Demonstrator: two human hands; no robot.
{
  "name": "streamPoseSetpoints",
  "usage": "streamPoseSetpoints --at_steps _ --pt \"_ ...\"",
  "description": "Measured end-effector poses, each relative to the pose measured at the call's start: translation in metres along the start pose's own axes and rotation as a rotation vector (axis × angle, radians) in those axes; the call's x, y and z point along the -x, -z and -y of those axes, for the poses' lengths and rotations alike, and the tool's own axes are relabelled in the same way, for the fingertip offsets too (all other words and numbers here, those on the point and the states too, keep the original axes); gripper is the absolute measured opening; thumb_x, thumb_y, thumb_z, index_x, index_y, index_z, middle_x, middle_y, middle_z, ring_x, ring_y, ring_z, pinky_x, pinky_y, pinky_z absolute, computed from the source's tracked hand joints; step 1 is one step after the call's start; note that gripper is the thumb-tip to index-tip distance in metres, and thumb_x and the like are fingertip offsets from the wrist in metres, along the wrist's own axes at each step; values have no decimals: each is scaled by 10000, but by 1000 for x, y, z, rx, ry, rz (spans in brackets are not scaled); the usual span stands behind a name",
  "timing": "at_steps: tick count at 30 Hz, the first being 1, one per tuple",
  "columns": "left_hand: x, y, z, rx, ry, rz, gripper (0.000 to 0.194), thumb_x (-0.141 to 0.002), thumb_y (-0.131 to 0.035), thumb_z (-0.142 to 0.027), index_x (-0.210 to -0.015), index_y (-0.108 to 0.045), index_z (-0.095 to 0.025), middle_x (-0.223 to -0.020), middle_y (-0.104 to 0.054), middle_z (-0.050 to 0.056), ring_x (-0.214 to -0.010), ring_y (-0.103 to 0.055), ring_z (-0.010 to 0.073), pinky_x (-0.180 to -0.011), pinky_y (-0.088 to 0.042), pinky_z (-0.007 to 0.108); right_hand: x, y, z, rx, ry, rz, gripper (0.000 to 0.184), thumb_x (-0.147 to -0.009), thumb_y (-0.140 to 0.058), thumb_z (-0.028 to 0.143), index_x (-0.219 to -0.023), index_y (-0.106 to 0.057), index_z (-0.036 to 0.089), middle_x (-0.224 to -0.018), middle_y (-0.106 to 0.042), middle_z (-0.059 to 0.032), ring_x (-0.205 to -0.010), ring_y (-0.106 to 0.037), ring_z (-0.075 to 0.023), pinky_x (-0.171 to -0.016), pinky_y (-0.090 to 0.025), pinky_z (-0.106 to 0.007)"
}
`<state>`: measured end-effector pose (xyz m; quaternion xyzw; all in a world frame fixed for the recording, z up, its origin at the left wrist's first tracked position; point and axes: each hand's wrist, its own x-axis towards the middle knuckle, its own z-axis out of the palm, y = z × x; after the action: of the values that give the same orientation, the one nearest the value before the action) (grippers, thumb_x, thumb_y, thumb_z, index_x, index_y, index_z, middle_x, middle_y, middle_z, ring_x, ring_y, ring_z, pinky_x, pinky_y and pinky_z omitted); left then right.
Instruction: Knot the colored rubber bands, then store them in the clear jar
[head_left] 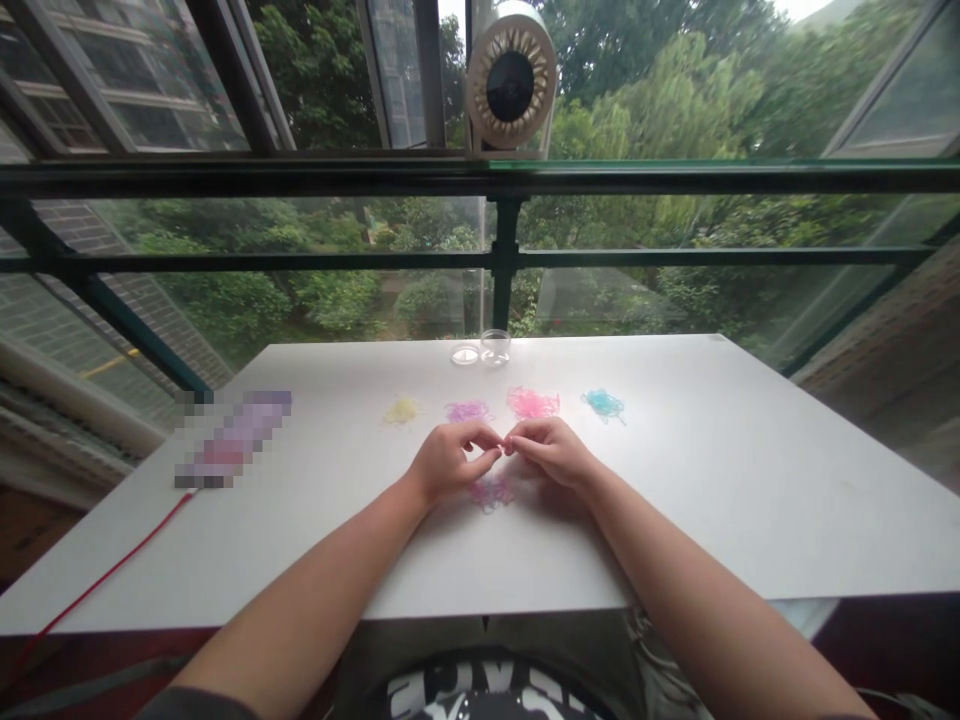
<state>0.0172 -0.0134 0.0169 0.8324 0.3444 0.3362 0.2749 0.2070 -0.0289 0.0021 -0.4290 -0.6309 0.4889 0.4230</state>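
Mixed strands (492,495), partly behind left hand (450,460)

White table (750,480) before windows (405,75); dark green railing (300,262); leafy trees (675,95) outside

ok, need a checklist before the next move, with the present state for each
1. Both hands in view: ok, left hand and right hand close together at the fingertips.
2. Something pinched between them: cannot tell, too small.
3. Yellow pile and blue pile apart from the other piles: ok.
4. Nearest pile one colour: not ok, pinkish and bluish strands mixed.
5. Clear container away from the hands: ok, beyond the piles.
6. Red cable clear of both hands: ok, off to the left.
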Motion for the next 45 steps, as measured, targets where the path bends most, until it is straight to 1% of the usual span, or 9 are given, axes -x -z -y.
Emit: streamPoseSetpoints --at_steps 8,15,19,23,27,33,37,41,45 --pt "1 3 9 34 -33 20 133 -773 -561 -220 -814 -685 -200 -803 -699 7 -732 -610 120 -663 -457 221 1 5 2 7 -18 -23 229 -742 -623 350 -691 -637 128 -645 -617 -21 -482 -442 -66 -457 -329 -209" --pt "2 3 12 10 -48 139 143 -787 -561 -229 -828 -695 -203 -805 -706 2 -744 -622 120 -667 -457 211 0 6 -2 -25 -35 -17 210 -700 -656 334 -701 -616 128 -610 -604 -10 -493 -482 -77 -468 -361 -204" --pt "3 3 13 32 -21 184 206 -841 -497 -249 -903 -688 -203 -829 -720 6 -712 -634 115 -669 -470 213 -1 6 -5 -14 -25 15 203 -693 -661 334 -698 -610 137 -600 -597 -3 -499 -488 -85 -479 -360 -215" --pt "3 2 14 63 -18 161 235 -862 -463 -248 -965 -665 -186 -833 -717 23 -726 -643 123 -669 -476 222 -2 7 -10 1 -8 38 196 -683 -670 324 -709 -604 141 -564 -547 22 -497 -459 -82 -469 -336 -215" --pt "2 -1 12 27 -83 114 215 -797 -566 -250 -985 -650 -188 -884 -696 34 -791 -630 138 -685 -464 234 -2 3 -11 12 -32 29 190 -676 -669 299 -733 -559 155 -531 -486 52 -463 -421 -70 -433 -306 -203" --pt "-1 -4 8 -36 -182 117 130 -798 -567 -224 -875 -662 -181 -811 -663 28 -730 -594 116 -644 -430 227 -3 -2 -9 80 6 16 194 -647 -639 185 -700 -452 177 -564 -464 63 -490 -417 -61 -442 -292 -188" --pt "-2 -5 9 -45 -190 123 138 -791 -575 -211 -894 -664 -187 -840 -661 30 -716 -587 111 -643 -433 224 -3 -3 -8 189 47 17 183 -620 -593 115 -687 -435 179 -562 -450 70 -501 -408 -61 -450 -286 -186" --pt "-2 -5 9 -52 -191 156 109 -789 -579 -220 -837 -670 -183 -799 -651 29 -719 -584 118 -658 -434 231 -3 -3 -6 276 74 23 189 -596 -599 101 -682 -448 176 -588 -471 62 -520 -420 -64 -458 -300 -187" --pt "-1 -3 10 -37 -137 153 96 -793 -573 -215 -806 -662 -182 -774 -652 18 -712 -580 112 -623 -414 221 -2 -1 -5 213 32 50 189 -627 -630 153 -716 -465 178 -594 -492 57 -515 -446 -70 -456 -332 -191"
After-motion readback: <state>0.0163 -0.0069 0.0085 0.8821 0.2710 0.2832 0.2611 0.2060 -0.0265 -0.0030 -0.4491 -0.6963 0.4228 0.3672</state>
